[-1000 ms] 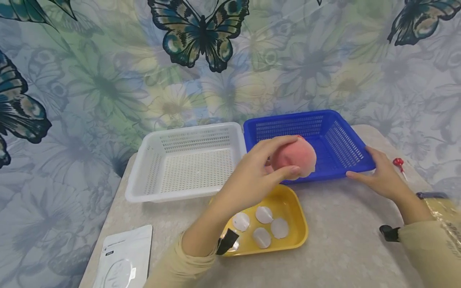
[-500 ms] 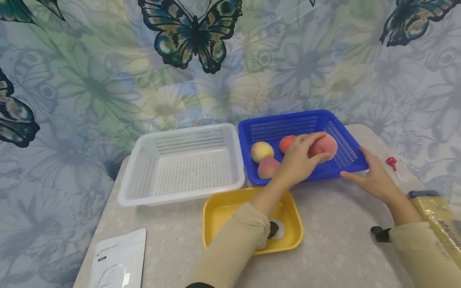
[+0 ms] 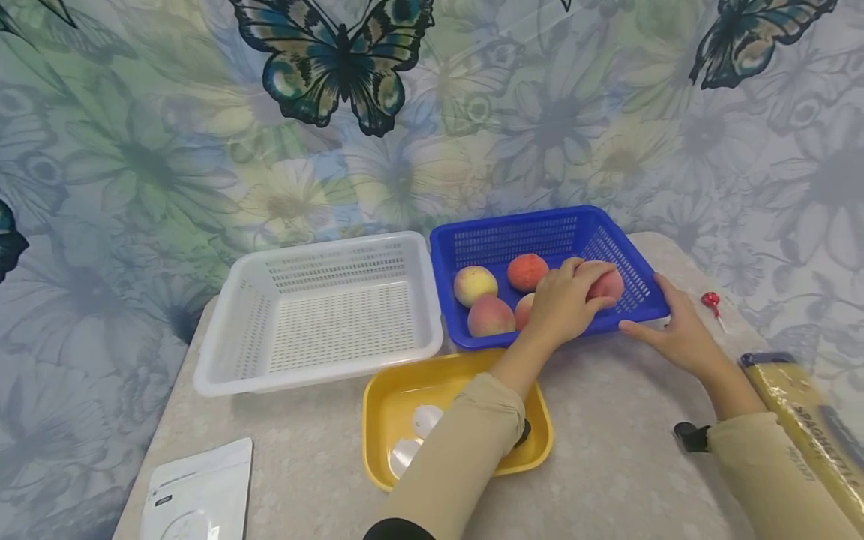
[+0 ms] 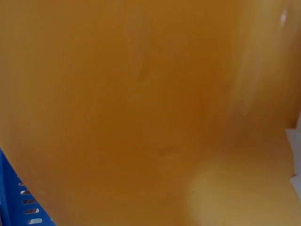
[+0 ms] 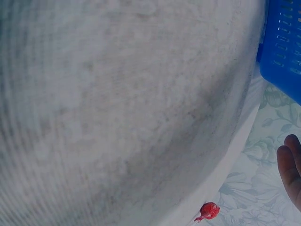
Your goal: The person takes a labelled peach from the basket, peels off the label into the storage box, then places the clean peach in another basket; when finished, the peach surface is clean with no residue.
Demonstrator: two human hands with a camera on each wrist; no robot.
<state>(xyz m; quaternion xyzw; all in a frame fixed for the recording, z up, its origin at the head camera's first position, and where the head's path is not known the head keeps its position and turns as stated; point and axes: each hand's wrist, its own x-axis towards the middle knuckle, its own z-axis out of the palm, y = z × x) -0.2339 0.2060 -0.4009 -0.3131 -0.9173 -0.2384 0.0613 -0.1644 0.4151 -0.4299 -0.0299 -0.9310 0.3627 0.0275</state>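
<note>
My left hand [image 3: 580, 292] reaches into the blue basket [image 3: 540, 221] and grips a pink peach [image 3: 611, 286] low at its right side. Three more peaches lie in the basket: a yellowish one [image 3: 475, 285], a red-orange one [image 3: 527, 271] and a pink one [image 3: 490, 316]; a further one is half hidden by my hand. My right hand [image 3: 664, 330] rests with straight fingers against the basket's near right corner. The left wrist view is a yellow blur with a strip of the blue basket [image 4: 14, 197]. The right wrist view shows a fingertip [image 5: 291, 169] and the blue basket [image 5: 284, 52].
An empty white basket [image 3: 324, 315] stands left of the blue one. In front lies a yellow tray [image 3: 388, 397] with white discs [image 3: 425, 418], partly under my left sleeve. A white pouch [image 3: 196, 495] lies near left. A small red thing [image 3: 709, 300] and a spaghetti pack [image 3: 803, 427] lie right.
My left hand has carried the pink peach from above the yellow tray into the blue basket and lowered it at the right side. The right hand has stayed at the basket's corner.
</note>
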